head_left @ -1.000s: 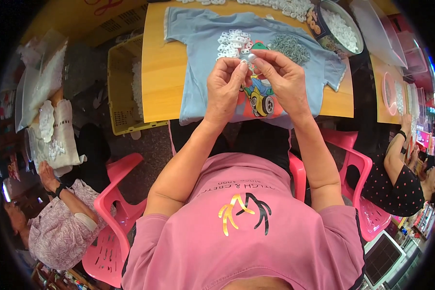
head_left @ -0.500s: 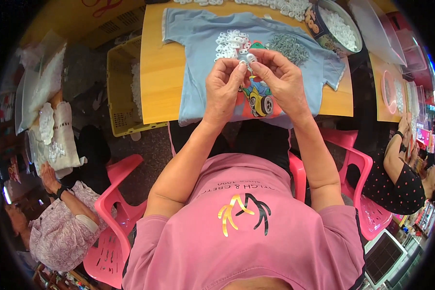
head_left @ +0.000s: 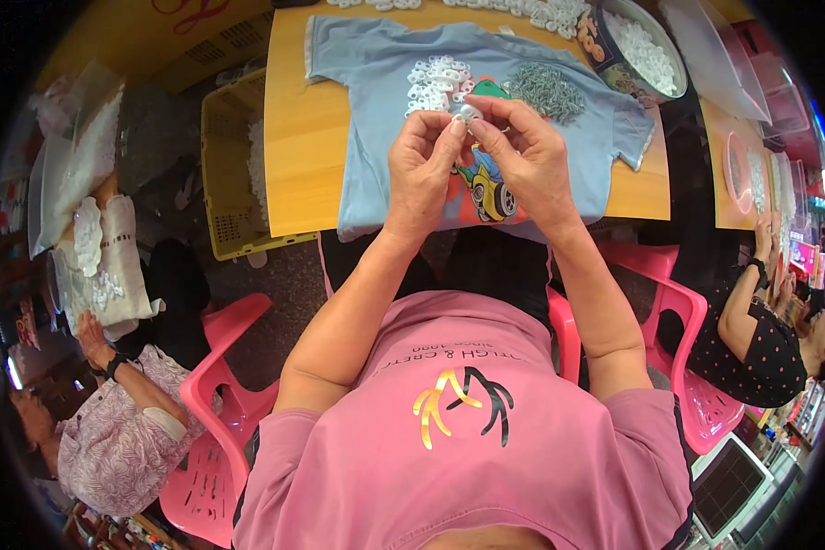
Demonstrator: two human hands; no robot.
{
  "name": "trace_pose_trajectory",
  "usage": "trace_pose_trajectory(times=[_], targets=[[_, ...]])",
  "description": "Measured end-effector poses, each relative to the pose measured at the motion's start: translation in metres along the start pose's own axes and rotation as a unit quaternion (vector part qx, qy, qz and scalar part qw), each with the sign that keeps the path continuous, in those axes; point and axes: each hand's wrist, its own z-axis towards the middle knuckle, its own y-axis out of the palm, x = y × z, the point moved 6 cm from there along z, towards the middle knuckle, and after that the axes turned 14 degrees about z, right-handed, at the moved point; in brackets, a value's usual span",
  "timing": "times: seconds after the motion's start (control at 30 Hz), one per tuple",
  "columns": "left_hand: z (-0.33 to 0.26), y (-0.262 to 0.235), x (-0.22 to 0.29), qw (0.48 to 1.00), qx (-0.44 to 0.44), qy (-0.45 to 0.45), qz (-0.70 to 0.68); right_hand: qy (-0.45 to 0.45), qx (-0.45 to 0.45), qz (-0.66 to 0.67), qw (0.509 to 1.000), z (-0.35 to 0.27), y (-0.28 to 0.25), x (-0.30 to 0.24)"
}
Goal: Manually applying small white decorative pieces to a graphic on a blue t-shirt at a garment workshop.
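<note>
My left hand (head_left: pixel 422 174) and my right hand (head_left: pixel 532 160) meet over a light blue T-shirt (head_left: pixel 380 110) spread on the table. Between their pinched fingertips is a small white plastic piece (head_left: pixel 468 113), partly covered by the fingers. Just beyond my left fingers lies a cluster of similar white plastic pieces (head_left: pixel 435 81) with holes in them. A heap of small grey metal screws or pins (head_left: pixel 548 92) rests on the shirt beyond my right hand. Whether a metal part is also in my fingers, I cannot tell.
A round tin (head_left: pixel 637 55) full of white pieces stands at the far right of the wooden table (head_left: pixel 302 174). More white pieces line the far edge. A yellow crate (head_left: pixel 225 165) is at the left. Co-workers sit on both sides, near pink chairs (head_left: pixel 220 440).
My fingertips have drawn slightly closer together around the white piece, and it has turned a little. The heaps on the shirt look the same.
</note>
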Motion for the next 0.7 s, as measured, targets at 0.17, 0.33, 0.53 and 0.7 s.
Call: trace_pose_trajectory(times=[0.17, 0.33, 0.53, 0.7], targets=[[0.0000, -0.0010, -0.0026, 1.000, -0.001, 0.007, -0.002, -0.041, 0.019, -0.022, 0.999, -0.0011, -0.0005, -0.0022], [-0.0006, -0.0013, -0.0016, 1.000, 0.009, 0.001, -0.008, -0.036, 0.047, -0.001, 0.998, -0.0019, 0.0015, 0.0032], [-0.0004, -0.0031, -0.0022, 0.999, 0.020, 0.012, -0.023, -0.069, 0.063, -0.054, 0.994, -0.0042, 0.0066, 0.0053], [0.0005, -0.0012, -0.0009, 1.000, 0.018, 0.010, -0.018, -0.045, 0.059, 0.006, 0.997, -0.0003, 0.0053, 0.0033]])
